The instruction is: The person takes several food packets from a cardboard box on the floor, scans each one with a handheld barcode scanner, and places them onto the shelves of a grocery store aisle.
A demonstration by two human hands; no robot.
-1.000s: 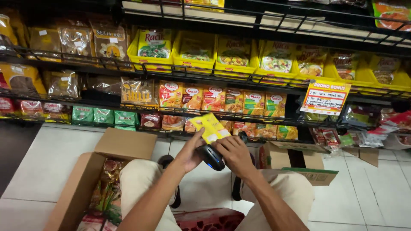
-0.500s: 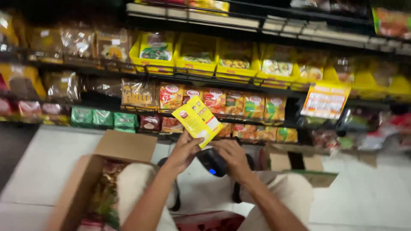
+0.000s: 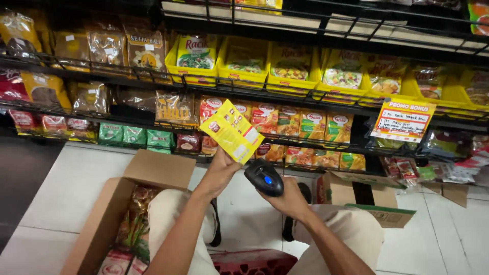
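My left hand [image 3: 220, 172] holds up a flat yellow sachet [image 3: 232, 130], tilted, with its printed back toward me. Just right of it and slightly lower, my right hand [image 3: 288, 198] grips a black handheld scanner [image 3: 264, 177] with a blue light, its head aimed up at the sachet. The sachet and scanner are a short gap apart. Both hands are raised in front of the low shelf rows, above my knees in beige trousers.
Black wire shelves [image 3: 244, 89] hold yellow trays and rows of packets. An open cardboard box [image 3: 133, 203] of packets stands on the white floor tiles at my left. Another open box [image 3: 356, 196] sits at the right under a hanging orange price sign [image 3: 402, 120].
The left hand has lifted the yellow sachet higher and turned it. The right hand has raised the scanner from low by the knees up toward the sachet.
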